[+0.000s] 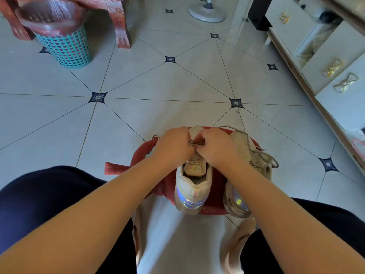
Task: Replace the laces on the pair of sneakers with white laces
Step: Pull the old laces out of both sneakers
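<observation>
- The first sneaker (193, 186) sat on a red stool (142, 155), heel toward the person; the second sneaker (243, 145) stood just beside it, its loose lace (256, 153) draped over it
- The left hand (173, 144) and right hand (216, 147) met over the first sneaker; fingers curled, pinching its grey lace (194, 142)
</observation>
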Motion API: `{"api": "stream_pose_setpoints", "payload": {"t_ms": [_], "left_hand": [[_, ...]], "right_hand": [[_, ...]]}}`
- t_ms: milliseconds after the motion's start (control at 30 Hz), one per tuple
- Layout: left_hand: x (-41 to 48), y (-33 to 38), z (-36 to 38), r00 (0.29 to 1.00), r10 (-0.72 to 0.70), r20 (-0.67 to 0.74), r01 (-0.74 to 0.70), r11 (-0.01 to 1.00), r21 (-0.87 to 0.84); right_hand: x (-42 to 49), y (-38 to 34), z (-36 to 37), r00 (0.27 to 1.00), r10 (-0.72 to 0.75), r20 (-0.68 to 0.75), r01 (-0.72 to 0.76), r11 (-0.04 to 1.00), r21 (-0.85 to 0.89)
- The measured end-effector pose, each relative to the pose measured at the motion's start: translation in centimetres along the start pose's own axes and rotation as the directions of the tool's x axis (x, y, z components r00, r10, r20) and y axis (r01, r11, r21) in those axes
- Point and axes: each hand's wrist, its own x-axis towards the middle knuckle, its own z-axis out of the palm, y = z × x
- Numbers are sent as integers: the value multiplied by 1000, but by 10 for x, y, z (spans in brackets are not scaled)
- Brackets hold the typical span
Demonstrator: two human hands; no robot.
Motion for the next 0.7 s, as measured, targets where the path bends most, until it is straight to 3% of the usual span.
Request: {"api": "stream_pose_setpoints", "payload": {"t_ms": [167,267,333,400,467,633,700], "left_hand": [[1,0,0,998,-21,-55,19,999,-32],[3,-5,-8,996,-62,-64,56,994,-92],[2,-9,-13,995,-76,-62,69,992,-107],[0,-13,-15,997,-63,-54,56,991,-119],[-1,-14,-14,997,-49,-53,42,991,-124],[-3,-6,-7,999,-19,-49,13,992,-127],[-2,-4,-7,999,-15,-47,9,992,-126]], "right_hand": [[-1,-2,2,995,-40,-93,39,999,-18],[-4,6,-6,977,133,-164,-122,989,78],[-5,18,-18,928,292,-232,-246,947,208],[-7,27,-25,916,355,-188,-300,916,267],[-9,28,-23,949,297,-101,-275,943,189],[-5,9,-18,994,47,-96,-31,987,156],[-4,1,-12,998,-38,-54,42,997,63]]}}
